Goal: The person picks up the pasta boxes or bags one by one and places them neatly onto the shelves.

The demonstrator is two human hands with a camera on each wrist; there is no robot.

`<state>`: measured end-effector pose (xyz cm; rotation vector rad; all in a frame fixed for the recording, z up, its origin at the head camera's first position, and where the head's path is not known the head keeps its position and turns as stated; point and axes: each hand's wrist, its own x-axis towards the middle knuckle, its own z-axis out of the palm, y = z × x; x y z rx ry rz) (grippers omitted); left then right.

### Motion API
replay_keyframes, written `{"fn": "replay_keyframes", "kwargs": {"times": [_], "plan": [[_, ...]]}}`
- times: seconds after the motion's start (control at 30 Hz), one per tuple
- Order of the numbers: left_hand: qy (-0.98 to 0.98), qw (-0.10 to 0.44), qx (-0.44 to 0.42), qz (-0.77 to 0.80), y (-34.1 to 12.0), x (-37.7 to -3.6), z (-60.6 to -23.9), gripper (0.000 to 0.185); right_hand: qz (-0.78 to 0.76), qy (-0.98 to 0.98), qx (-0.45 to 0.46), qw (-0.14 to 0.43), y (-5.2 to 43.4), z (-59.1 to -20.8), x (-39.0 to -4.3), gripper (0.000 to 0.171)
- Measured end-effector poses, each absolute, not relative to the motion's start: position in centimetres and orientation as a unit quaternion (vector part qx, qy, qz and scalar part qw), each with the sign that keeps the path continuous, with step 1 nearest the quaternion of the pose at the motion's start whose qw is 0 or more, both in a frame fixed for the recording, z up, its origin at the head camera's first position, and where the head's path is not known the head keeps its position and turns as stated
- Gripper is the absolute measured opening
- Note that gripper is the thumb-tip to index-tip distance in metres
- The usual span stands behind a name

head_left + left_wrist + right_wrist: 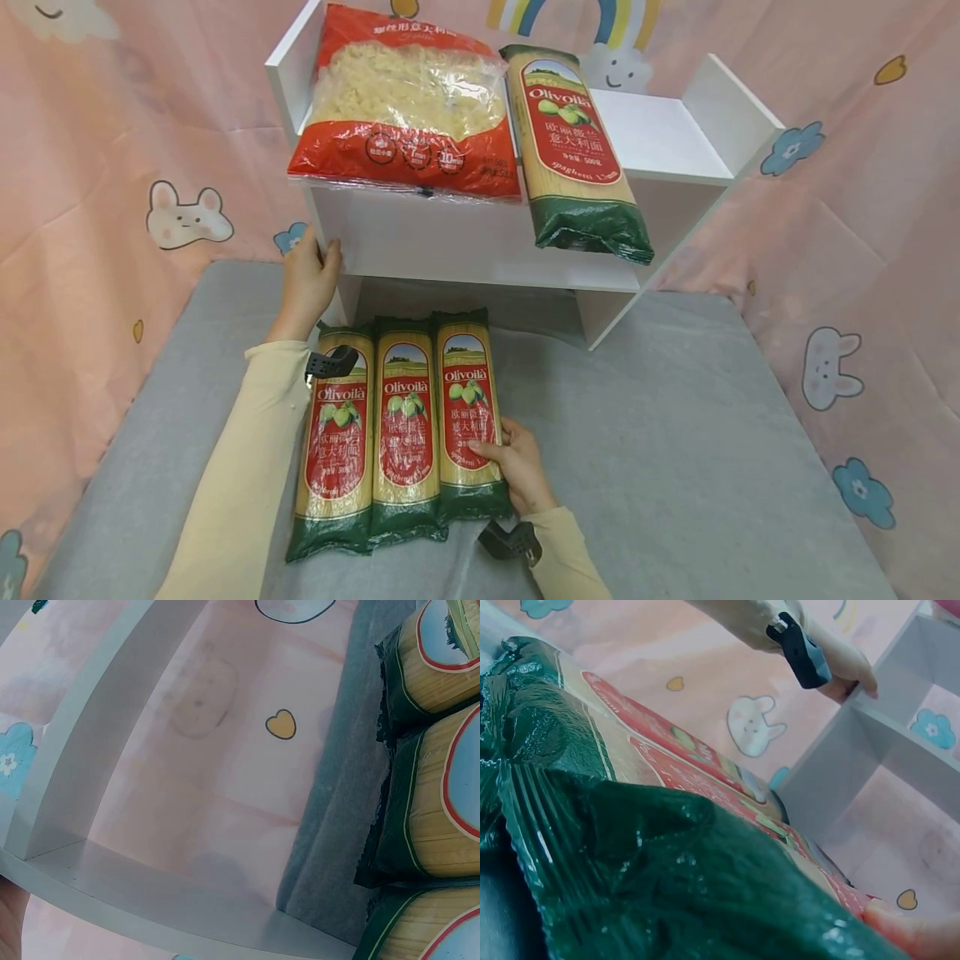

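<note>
Three spaghetti packs lay side by side on the grey mat (pixel 675 467), near the white shelf (pixel 480 242). My right hand (pixel 517 471) gripped the right pack (pixel 467 417) at its near end, thumb laid across the label, fingers tucked along its right edge. My left hand (pixel 307 279) curled round the shelf's left upright, steadying it. I judged the pack stiff along its length but brittle inside, moderately heavy, with slick film that could slide under a light pinch; a hold nearer the middle would balance better than one at the end. Up on the shelf top a macaroni bag (pixel 405 104) and a fourth pack (pixel 573 150) overhung the near edge.
</note>
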<state>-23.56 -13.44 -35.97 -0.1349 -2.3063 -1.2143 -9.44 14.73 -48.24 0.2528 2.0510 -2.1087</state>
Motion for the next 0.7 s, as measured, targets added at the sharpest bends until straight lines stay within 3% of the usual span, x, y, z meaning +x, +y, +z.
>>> {"fn": "replay_keyframes", "kwargs": {"times": [0.7], "plan": [[-0.848, 0.262, -0.052, -0.458, -13.39, -23.47, -35.86, 0.022, -0.713, 0.689, 0.081, 0.099, 14.85, -48.39, -9.49, 0.049]]}}
